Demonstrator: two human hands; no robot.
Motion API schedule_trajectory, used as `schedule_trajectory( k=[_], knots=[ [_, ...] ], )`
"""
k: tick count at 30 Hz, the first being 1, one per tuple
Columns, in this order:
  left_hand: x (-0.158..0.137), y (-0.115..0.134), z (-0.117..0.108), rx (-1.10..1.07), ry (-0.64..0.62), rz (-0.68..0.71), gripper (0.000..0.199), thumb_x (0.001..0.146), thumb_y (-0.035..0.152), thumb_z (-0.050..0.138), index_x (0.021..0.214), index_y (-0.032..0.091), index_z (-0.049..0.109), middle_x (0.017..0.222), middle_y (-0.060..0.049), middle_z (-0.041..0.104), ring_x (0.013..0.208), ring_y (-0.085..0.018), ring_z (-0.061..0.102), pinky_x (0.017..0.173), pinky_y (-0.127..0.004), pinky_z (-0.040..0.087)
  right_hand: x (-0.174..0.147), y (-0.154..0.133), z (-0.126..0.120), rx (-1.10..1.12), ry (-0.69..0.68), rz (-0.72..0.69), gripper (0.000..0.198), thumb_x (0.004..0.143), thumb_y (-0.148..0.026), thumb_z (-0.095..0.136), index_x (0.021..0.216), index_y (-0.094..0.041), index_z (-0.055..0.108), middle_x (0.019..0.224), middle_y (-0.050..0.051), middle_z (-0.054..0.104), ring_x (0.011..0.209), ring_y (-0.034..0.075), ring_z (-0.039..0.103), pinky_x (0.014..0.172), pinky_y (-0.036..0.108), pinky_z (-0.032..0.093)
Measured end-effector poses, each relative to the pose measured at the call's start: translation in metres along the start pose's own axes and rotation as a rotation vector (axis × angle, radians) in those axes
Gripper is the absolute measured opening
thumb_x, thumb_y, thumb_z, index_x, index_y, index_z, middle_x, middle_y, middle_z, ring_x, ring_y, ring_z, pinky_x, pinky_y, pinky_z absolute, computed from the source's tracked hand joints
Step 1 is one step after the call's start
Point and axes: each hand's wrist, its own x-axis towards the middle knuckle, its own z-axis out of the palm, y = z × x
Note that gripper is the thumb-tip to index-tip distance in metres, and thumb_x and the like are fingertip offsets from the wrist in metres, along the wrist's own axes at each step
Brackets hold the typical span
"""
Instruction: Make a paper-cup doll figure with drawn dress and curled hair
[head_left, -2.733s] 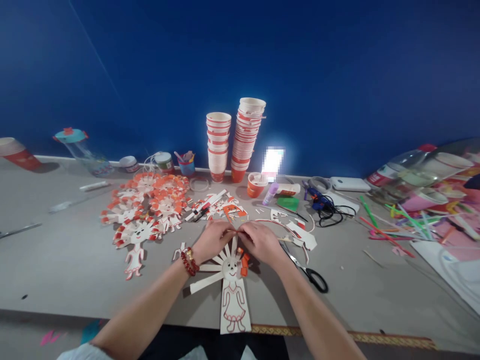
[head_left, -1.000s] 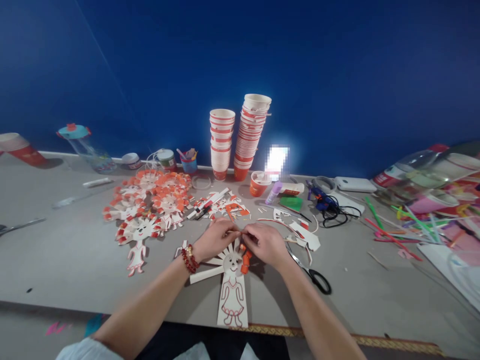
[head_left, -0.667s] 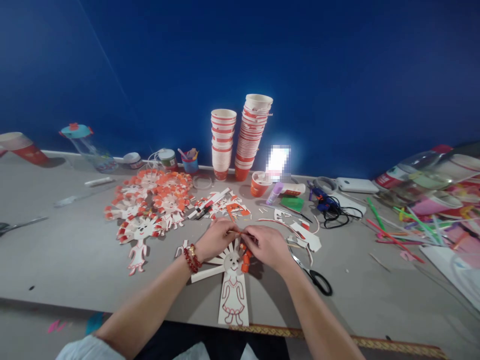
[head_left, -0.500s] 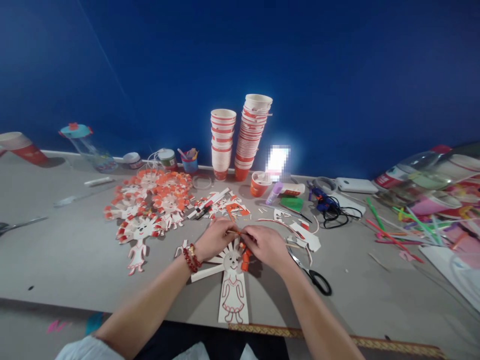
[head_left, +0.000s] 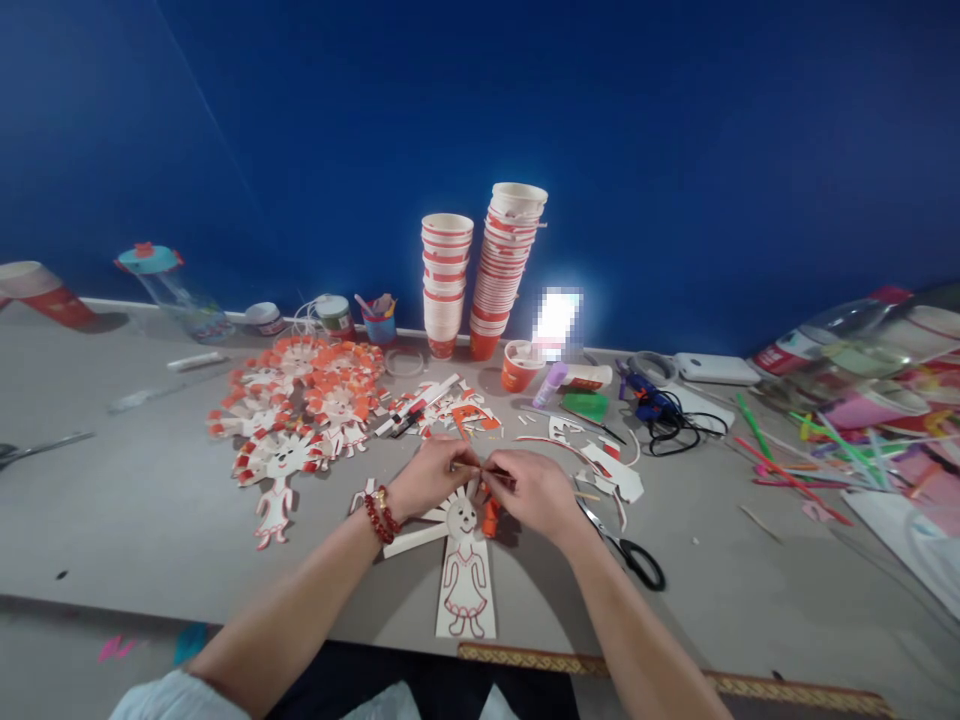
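Note:
A paper doll point(head_left: 466, 575) cut from a cup lies at the table's front, with a drawn face, a red-outlined dress and strips fanning from its head. Above that head my left hand point(head_left: 435, 478) is closed, its fingertips pinching a thin wooden stick point(head_left: 466, 465). Close beside it, my right hand point(head_left: 534, 492) pinches the same stick, and one of the doll's strips meets it between my fingertips. Curled orange strips point(head_left: 491, 515) hang under my right hand. My fingers partly hide the stick and the strip's end.
Finished curly dolls point(head_left: 285, 460) lie in a pile at left. Paper scraps point(head_left: 450, 405), scissors point(head_left: 637, 562) and a glue gun point(head_left: 651, 402) lie around my hands. Two cup stacks point(head_left: 444, 285) stand by the blue wall, with bottles point(head_left: 817, 335) at far right.
Both hands stay together above the doll's head, with small finger movements at the stick. The orange strip at the fingertips shows less now. The doll's lower edge has shifted slightly up.

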Motion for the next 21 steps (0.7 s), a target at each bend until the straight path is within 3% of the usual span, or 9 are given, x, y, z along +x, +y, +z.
schedule_trajectory(
  k=[13, 16, 21],
  knots=[
    [-0.001, 0.0, -0.0016, -0.107, 0.01, 0.01, 0.002, 0.081, 0.016, 0.063, 0.081, 0.018, 0.064, 0.081, 0.0, 0.068, 0.08, -0.016, 0.06, 0.075, -0.025, 0.046, 0.0006, 0.0036, 0.0047, 0.005, -0.038, 0.03, 0.014, 0.09, -0.025, 0.057, 0.079, -0.021, 0.064, 0.074, 0.002, 0.066, 0.071, 0.016, 0.059, 0.063, 0.025, 0.035],
    [-0.0015, -0.0009, -0.005, -0.161, 0.005, 0.019, 0.009, 0.08, 0.018, 0.064, 0.089, 0.018, 0.062, 0.087, -0.002, 0.068, 0.082, -0.015, 0.061, 0.073, -0.025, 0.047, 0.0004, 0.0037, 0.0044, 0.026, -0.021, 0.021, 0.011, 0.088, -0.022, 0.059, 0.078, -0.021, 0.064, 0.075, 0.002, 0.066, 0.072, 0.017, 0.059, 0.065, 0.025, 0.036],
    [-0.0009, -0.003, -0.0049, -0.098, -0.024, 0.044, 0.007, 0.083, 0.017, 0.06, 0.089, 0.019, 0.062, 0.087, -0.001, 0.068, 0.083, -0.016, 0.062, 0.077, -0.027, 0.047, 0.0007, 0.0028, 0.0038, 0.037, -0.013, 0.018, 0.009, 0.085, -0.02, 0.062, 0.076, -0.021, 0.064, 0.073, 0.002, 0.066, 0.072, 0.017, 0.059, 0.065, 0.025, 0.037]
  ],
)
